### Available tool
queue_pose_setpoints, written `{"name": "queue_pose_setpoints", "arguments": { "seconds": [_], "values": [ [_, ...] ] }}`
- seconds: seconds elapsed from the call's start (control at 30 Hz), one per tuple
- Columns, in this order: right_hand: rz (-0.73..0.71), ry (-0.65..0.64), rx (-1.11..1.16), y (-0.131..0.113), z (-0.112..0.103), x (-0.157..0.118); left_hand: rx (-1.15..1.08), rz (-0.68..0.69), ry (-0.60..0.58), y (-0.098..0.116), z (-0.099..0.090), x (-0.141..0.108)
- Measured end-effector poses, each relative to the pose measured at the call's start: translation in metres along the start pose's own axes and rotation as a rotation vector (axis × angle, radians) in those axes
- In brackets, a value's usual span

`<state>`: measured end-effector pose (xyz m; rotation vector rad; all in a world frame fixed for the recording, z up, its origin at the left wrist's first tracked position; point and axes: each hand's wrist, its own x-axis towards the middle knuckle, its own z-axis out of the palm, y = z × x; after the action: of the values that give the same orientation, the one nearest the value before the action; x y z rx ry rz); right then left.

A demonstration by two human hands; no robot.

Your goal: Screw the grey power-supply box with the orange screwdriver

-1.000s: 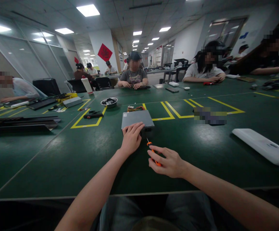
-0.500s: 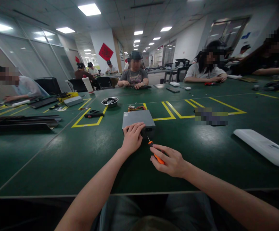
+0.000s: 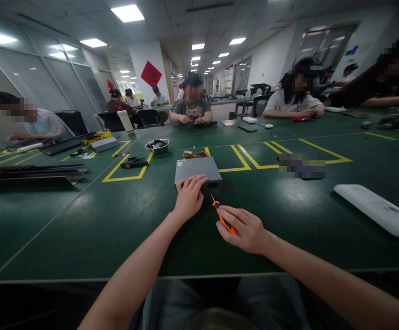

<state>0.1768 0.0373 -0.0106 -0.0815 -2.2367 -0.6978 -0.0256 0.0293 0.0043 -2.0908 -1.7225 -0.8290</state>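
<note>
A grey metal computer power supply [image 3: 196, 167] sits on the green table, its socket side facing me and a bundle of coloured wires at its far side. My left hand [image 3: 188, 198] grips its near left edge, fingers laid over the top and the palm side against the front face. In my right hand [image 3: 246, 230] is an orange and black screwdriver [image 3: 216, 204], pinched between thumb and fingers. Its thin shaft points up and away towards the lower front of the power supply; whether the tip touches it, I cannot tell.
A metal bowl [image 3: 157, 146] of small dark parts stands behind to the left, near a black tool [image 3: 134, 163] inside yellow tape. Dark metal panels [image 3: 30, 178] lie far left. A white casing [image 3: 378, 211] lies right. Several people sit around the table.
The screwdriver's handle has turned slightly in my right hand. My left hand and the power supply stay where they were.
</note>
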Motion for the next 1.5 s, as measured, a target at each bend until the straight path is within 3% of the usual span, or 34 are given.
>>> {"name": "queue_pose_setpoints", "arguments": {
  "seconds": [0.17, 0.37, 0.93, 1.17, 1.5],
  "values": [
    [-0.026, -0.034, -0.008, -0.001, -0.002, 0.005, -0.003, -0.001, -0.008, -0.001, 0.001, 0.0],
    [0.028, 0.026, -0.036, 0.004, 0.0, -0.001, -0.007, 0.011, -0.003, -0.001, 0.0, 0.0],
    [0.016, -0.053, -0.067, 0.003, -0.009, 0.004, -0.015, 0.0, -0.001, 0.0, 0.0, 0.0],
    [0.069, -0.16, -0.049, -0.016, -0.02, 0.018, 0.001, -0.012, 0.001, 0.003, -0.001, 0.001],
    [0.242, -0.142, -0.152, -0.025, -0.019, 0.032, -0.013, -0.049, 0.028, 0.004, 0.003, 0.001]
  ]
}}
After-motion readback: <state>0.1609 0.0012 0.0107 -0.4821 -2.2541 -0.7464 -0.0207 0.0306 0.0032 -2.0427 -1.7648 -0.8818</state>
